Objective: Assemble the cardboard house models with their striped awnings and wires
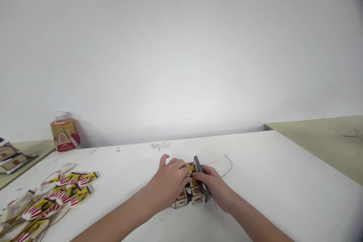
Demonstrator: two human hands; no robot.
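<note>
A small model house with cream walls and orange windows lies tipped on its side on the white table. Its dark grey base faces right. My left hand reaches over the house from the left, fingers curled down onto its wall. From the other side my right hand grips the base, its thumb pressed against the front. Between both sets of fingers shows a small yellow printed piece, partly hidden. A thin dark wire trails behind the right hand.
Several yellow printed pieces with red-and-white striped edges and attached wires lie at the left. A bottle with a gold and red label stands at the back left. Another model house sits at the far left edge. A wall closes off the back.
</note>
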